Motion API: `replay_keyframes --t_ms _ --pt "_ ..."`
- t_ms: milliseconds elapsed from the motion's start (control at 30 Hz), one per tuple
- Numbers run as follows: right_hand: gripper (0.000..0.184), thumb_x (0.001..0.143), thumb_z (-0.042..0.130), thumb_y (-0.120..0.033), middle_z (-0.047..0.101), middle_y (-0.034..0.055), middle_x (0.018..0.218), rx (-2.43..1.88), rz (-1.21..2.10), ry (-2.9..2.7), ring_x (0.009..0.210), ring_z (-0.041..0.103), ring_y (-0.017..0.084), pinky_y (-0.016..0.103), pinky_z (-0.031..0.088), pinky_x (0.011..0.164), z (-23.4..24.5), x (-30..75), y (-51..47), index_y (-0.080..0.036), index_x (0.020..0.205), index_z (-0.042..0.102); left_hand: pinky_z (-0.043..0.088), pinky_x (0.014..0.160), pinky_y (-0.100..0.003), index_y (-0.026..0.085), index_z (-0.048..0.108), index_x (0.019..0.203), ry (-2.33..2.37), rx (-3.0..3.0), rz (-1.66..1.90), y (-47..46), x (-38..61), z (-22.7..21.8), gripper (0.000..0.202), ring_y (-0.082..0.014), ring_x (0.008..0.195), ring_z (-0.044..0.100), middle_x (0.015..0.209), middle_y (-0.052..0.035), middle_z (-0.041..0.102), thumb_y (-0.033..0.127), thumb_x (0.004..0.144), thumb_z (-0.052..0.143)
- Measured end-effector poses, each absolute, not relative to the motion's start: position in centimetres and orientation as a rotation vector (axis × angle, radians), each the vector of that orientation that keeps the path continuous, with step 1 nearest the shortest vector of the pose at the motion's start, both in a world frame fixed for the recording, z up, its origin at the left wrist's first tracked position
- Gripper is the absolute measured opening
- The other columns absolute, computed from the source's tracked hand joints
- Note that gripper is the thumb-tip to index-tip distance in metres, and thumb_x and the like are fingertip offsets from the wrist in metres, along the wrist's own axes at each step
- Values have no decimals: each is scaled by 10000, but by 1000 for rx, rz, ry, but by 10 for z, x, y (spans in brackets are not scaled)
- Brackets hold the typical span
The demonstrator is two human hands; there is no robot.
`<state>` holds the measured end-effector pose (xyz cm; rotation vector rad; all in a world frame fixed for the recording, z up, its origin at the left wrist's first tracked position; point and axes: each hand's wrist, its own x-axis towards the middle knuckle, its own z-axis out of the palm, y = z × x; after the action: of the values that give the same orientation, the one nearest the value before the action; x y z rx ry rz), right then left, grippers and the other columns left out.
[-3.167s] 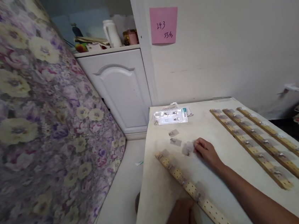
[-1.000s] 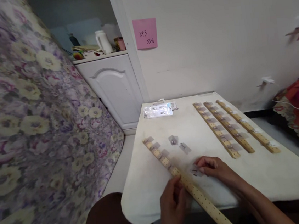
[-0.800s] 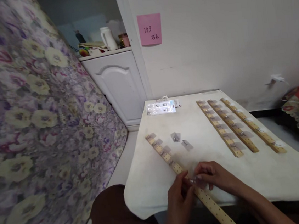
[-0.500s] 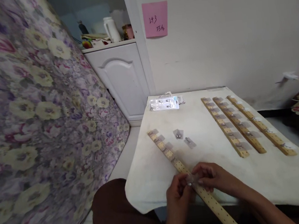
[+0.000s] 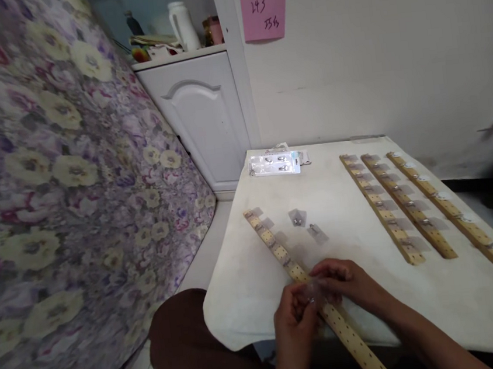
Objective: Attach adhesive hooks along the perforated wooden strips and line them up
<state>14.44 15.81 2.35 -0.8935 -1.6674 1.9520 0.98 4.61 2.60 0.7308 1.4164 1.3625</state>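
Our left hand (image 5: 293, 314) and right hand (image 5: 349, 282) pinch a clear tag (image 5: 314, 292) over the holed strip (image 5: 355, 340) while a blister pack (image 5: 267, 171) holds metal clips (image 5: 283, 168).

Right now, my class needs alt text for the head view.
The left hand and right hand hold a small clear plastic piece at a long, pale, perforated wooden strip; three similar strips lie farther right on a white table.

2 bare forearms (image 5: 413, 325), brown legwear (image 5: 192, 343).
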Motion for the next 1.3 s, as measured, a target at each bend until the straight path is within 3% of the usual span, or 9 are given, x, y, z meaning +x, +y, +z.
replay_keyframes --t_ms 133,267,400,633,1300 --pt "256 793 622 -314 577 -36 670 -890 1972 -1647 491 558 100 228 423 468 16 142 168 -186 1014 631 450 624 -235 210 509 1143 1649 1021 1298 39 -4 24 344 -113 670 523 797 25 539 260 815 596" --pt "188 781 619 -263 560 -59 641 -923 1960 -1604 481 552 96 215 422 452 15 137 170 -201 952 570 472 752 -287 233 537 1157 1801 1461 1183 29 -16 23 276 -151 844 547 944 -30 560 192 887 495" --pt "126 792 588 -219 569 -57 640 -958 1905 -1651 497 557 95 210 422 462 18 132 166 -202 909 544 483 801 -318 223 522 1217 1783 1738 1152 25 -21 19 345 -177 960 533 1060 -77 552 116 904 422" --pt "134 812 558 -216 555 -53 663 -1019 1846 -1697 504 552 91 214 430 471 20 131 166 -196 945 562 474 756 -355 204 443 1338 1932 2058 1015 23 -26 9 507 -206 918 512 1026 -92 582 33 861 420" --pt "113 807 548 -206 572 -53 655 -1043 1782 -1761 498 564 98 217 466 474 18 130 163 -212 920 546 445 684 -340 229 391 1382 2030 2210 895 28 -29 0 571 -194 830 494 945 -71 569 25 848 398"
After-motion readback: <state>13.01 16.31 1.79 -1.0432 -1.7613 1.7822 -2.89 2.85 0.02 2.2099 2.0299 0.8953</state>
